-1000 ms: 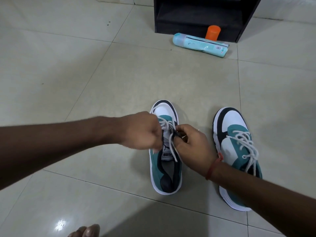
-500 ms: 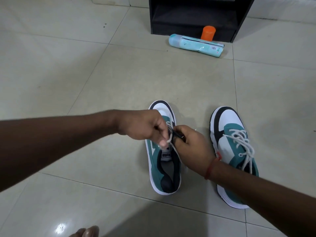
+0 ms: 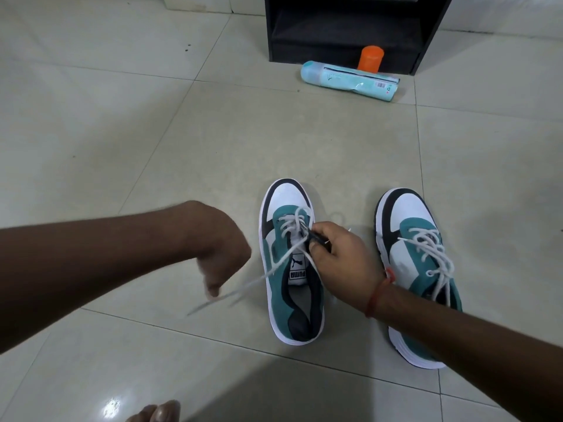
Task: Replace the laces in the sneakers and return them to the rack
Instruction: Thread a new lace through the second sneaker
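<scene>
Two teal, white and black sneakers stand on the tiled floor, toes pointing away from me. On the left sneaker (image 3: 291, 269), a white lace (image 3: 274, 266) runs taut from the eyelets out to the left. My left hand (image 3: 217, 257) pinches that lace end, blurred, to the left of the shoe. Over the shoe's right eyelet flap, my right hand (image 3: 338, 257) pinches the black edge of the flap. The right sneaker (image 3: 414, 263) is fully laced with a white lace and partly hidden by my right forearm.
A black shoe rack (image 3: 350, 25) stands at the far wall, its bottom shelf open. In front of it lie a light-blue tube-shaped package (image 3: 350, 80) and an orange cylinder (image 3: 370, 57). Toes of a foot (image 3: 155, 412) show at the bottom edge.
My left hand has pulled away from the shoe down and to the left, drawing the lace out taut. My right hand has stayed on the eyelet flap.
</scene>
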